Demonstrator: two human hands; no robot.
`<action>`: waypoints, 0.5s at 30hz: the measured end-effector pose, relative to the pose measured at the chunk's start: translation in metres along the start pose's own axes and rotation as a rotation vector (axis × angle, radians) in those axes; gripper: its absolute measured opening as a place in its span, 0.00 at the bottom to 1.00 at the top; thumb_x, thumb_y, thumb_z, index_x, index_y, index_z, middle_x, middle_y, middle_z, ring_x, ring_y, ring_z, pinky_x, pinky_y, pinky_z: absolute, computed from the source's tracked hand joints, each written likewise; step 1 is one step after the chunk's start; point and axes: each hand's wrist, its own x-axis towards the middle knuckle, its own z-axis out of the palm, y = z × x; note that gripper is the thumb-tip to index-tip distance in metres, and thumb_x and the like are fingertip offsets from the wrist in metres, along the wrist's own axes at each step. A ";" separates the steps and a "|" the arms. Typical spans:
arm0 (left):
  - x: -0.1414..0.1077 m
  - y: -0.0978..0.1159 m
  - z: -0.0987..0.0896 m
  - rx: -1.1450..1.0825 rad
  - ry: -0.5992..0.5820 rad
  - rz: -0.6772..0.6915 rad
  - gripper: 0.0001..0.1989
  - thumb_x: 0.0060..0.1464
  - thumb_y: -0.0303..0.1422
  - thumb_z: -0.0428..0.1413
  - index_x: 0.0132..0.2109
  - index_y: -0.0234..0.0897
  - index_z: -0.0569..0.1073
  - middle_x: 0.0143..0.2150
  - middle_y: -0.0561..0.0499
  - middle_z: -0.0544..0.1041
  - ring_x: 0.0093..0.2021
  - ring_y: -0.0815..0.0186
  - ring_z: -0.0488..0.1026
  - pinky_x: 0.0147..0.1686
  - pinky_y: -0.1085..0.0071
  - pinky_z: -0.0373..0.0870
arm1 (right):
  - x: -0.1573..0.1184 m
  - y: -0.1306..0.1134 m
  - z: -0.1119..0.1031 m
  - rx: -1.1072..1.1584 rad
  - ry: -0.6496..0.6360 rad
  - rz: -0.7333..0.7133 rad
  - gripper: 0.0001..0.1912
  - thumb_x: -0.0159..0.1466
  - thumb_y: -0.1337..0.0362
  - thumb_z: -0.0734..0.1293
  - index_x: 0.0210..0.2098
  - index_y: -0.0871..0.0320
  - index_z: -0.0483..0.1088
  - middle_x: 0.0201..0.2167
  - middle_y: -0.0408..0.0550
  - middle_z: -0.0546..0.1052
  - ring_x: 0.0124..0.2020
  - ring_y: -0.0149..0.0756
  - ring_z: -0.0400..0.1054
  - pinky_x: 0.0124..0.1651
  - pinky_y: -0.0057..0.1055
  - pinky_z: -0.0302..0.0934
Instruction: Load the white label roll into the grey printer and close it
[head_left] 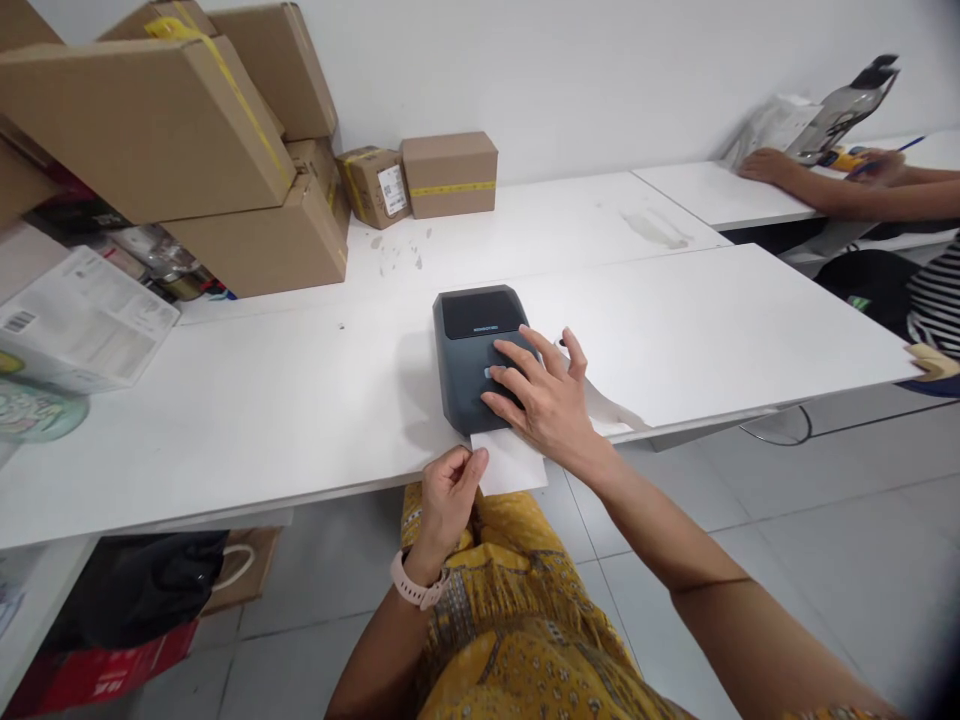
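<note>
A dark grey label printer (469,365) with a glossy black top panel stands near the front edge of the white table. Out of its front comes a blank white paper label (514,465), hanging past the table edge. My left hand (450,490) pinches the label's left edge between thumb and fingers. Spread over the printer's top, my right hand (547,400) has its fingers apart, one of them by a small light-coloured button (487,373). Behind that hand, a strip of white paper (611,408) lies on the table to the printer's right.
Cardboard boxes (150,130) are stacked at the back left, with smaller boxes (450,175) by the wall. A white carton (82,320) and a green bottle (37,410) stand far left. On the right, another person's arms (817,190) rest beside a clear bottle (847,105).
</note>
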 end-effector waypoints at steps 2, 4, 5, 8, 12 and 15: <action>0.000 0.002 -0.003 0.001 0.096 0.039 0.28 0.64 0.54 0.55 0.24 0.39 0.63 0.22 0.57 0.60 0.25 0.69 0.58 0.28 0.70 0.56 | -0.003 0.005 0.002 0.054 -0.016 -0.006 0.11 0.73 0.51 0.66 0.47 0.48 0.75 0.59 0.45 0.81 0.70 0.48 0.65 0.77 0.55 0.36; 0.002 0.004 -0.007 -0.010 0.238 0.106 0.24 0.67 0.51 0.53 0.29 0.39 0.71 0.26 0.54 0.69 0.28 0.68 0.65 0.32 0.70 0.63 | -0.012 0.007 0.004 0.186 -0.034 0.063 0.13 0.74 0.51 0.64 0.52 0.49 0.75 0.62 0.48 0.78 0.70 0.50 0.65 0.77 0.58 0.41; 0.003 0.005 -0.009 -0.012 0.304 0.145 0.22 0.68 0.50 0.52 0.34 0.39 0.75 0.31 0.52 0.75 0.32 0.66 0.69 0.36 0.70 0.66 | -0.019 0.007 0.005 0.281 -0.037 0.113 0.16 0.75 0.51 0.63 0.55 0.49 0.74 0.65 0.50 0.76 0.71 0.50 0.64 0.76 0.58 0.45; 0.011 0.010 -0.013 -0.011 0.349 0.227 0.21 0.69 0.49 0.52 0.59 0.44 0.76 0.61 0.45 0.77 0.59 0.59 0.74 0.58 0.65 0.70 | -0.042 0.006 0.006 0.585 0.017 0.359 0.23 0.76 0.49 0.59 0.64 0.48 0.69 0.74 0.51 0.65 0.75 0.49 0.57 0.75 0.56 0.54; 0.021 0.017 -0.016 -0.016 0.176 0.246 0.29 0.70 0.50 0.50 0.72 0.48 0.66 0.78 0.48 0.61 0.79 0.56 0.54 0.76 0.58 0.54 | -0.065 0.004 0.006 0.819 0.107 0.728 0.29 0.76 0.44 0.54 0.71 0.45 0.63 0.74 0.46 0.65 0.76 0.46 0.56 0.77 0.55 0.51; 0.025 0.018 -0.012 -0.033 0.134 0.236 0.30 0.70 0.50 0.50 0.73 0.46 0.65 0.79 0.48 0.60 0.79 0.56 0.54 0.77 0.57 0.52 | -0.071 0.000 0.007 0.887 0.076 0.793 0.31 0.75 0.41 0.54 0.70 0.46 0.67 0.74 0.44 0.66 0.77 0.47 0.54 0.80 0.54 0.44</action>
